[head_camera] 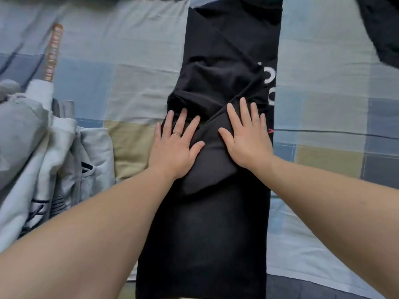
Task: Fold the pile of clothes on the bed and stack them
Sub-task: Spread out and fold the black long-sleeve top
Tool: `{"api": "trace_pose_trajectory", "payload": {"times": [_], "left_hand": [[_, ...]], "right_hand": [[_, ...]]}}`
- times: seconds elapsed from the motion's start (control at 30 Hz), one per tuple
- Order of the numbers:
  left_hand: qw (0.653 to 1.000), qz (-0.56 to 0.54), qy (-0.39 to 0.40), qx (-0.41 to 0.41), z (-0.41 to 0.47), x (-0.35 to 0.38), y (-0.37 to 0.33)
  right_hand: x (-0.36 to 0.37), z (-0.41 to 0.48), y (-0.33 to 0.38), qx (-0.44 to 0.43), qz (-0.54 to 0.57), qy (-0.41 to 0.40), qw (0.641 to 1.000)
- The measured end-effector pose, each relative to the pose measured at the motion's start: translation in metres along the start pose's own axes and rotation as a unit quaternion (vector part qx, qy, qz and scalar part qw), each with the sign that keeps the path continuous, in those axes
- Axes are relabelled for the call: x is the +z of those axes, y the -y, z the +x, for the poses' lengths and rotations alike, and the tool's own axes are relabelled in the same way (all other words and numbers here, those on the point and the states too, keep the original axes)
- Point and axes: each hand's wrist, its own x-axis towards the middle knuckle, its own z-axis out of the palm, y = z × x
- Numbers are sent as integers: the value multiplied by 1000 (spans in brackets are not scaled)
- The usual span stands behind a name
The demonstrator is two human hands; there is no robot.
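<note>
A black garment [207,234] lies lengthwise on the bed as a long narrow strip, its sides folded inward, with white lettering showing at its right edge. Both sleeves cross over its middle. My left hand [176,143] lies flat with spread fingers on the left folded sleeve. My right hand [246,137] presses flat on the right folded sleeve. A ring shows on my left hand. A heap of pale grey and white clothes [43,158] sits at the left of the bed.
The bed sheet [121,83] is a patchwork of blue, grey and tan squares. Another dark garment [382,29] lies at the top right corner. An orange-brown printed strip [53,52] lies on the sheet beyond the pale heap.
</note>
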Motion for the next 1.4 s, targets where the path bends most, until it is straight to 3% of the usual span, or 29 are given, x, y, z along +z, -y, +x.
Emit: {"api": "trace_pose_trajectory", "payload": {"times": [0.13, 0.27, 0.47, 0.8, 0.9, 1.03, 1.13, 1.23, 1.3, 1.4], "left_hand": [[997, 33, -71, -5, 7, 36, 8], [998, 18, -54, 2, 7, 30, 6], [999, 12, -35, -13, -45, 34, -6], [998, -5, -55, 35, -193, 113, 17], [997, -26, -68, -12, -223, 124, 20], [976, -138, -105, -131, -273, 139, 7], [941, -237, -134, -202, -294, 141, -3], [888, -352, -137, -262, -290, 131, 1], [874, -386, -101, -278, -287, 124, 7], [897, -352, -44, -262, -292, 118, 15]], "right_hand": [[43, 6, -5, 19, -70, -86, 994], [36, 5, -3, 13, -57, -63, 996], [37, -46, 10, 80, 2, -19, 997], [129, -208, 26, 88, -27, -18, 996], [146, -245, 24, 95, -40, -37, 994], [166, -288, 24, 147, -4, -50, 988], [171, -307, 27, 212, 85, -110, 967], [164, -308, 27, 294, 196, -152, 923], [156, -305, 24, 338, 269, -118, 894], [147, -306, 18, 355, 297, -51, 885]]}}
